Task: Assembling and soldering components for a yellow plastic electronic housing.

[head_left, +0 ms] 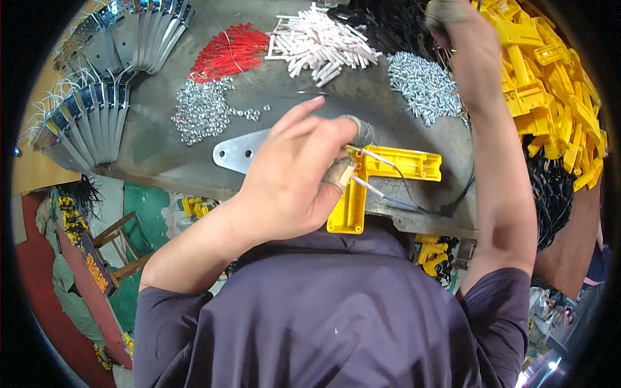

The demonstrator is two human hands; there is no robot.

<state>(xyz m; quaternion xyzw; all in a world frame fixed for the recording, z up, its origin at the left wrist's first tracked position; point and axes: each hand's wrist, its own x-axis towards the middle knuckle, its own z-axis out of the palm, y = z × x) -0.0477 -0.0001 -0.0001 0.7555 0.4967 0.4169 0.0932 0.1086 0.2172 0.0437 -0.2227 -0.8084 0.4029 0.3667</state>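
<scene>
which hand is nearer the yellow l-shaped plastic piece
Left. The left hand rests on the yellow L-shaped piece, fingers at its corner; the right hand is raised far beyond it, by the screw pile.

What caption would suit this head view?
Left hand presses a yellow L-shaped plastic part on the workbench; right hand reaches toward screws.

**Hidden and cut off**

The left hand covers the yellow bracket's corner and part of the metal plate. The right hand is blurred; its fingers run off the top edge, so its grip cannot be told.
</scene>
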